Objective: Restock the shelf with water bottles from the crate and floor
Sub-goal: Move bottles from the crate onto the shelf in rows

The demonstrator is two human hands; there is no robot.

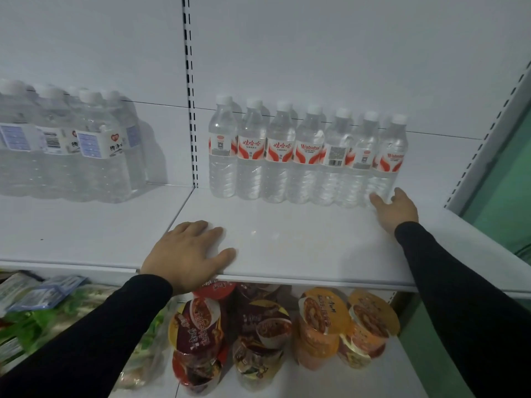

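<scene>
A row of several water bottles with red and white labels (307, 156) stands at the back of the white shelf (301, 248), white caps up. My right hand (395, 209) lies at the foot of the rightmost bottle (388, 162), fingers straight, fingertips touching its base. My left hand (188, 254) rests flat on the shelf's front edge, fingers spread, holding nothing. Both arms wear black sleeves.
A group of bottles with blue and white labels (71, 145) stands on the adjoining shelf section to the left. Below, cup noodles (270, 334) and packaged snacks (37, 297) fill the lower shelf. A slotted upright (191, 110) divides the sections. A green wall (502, 182) lies to the right.
</scene>
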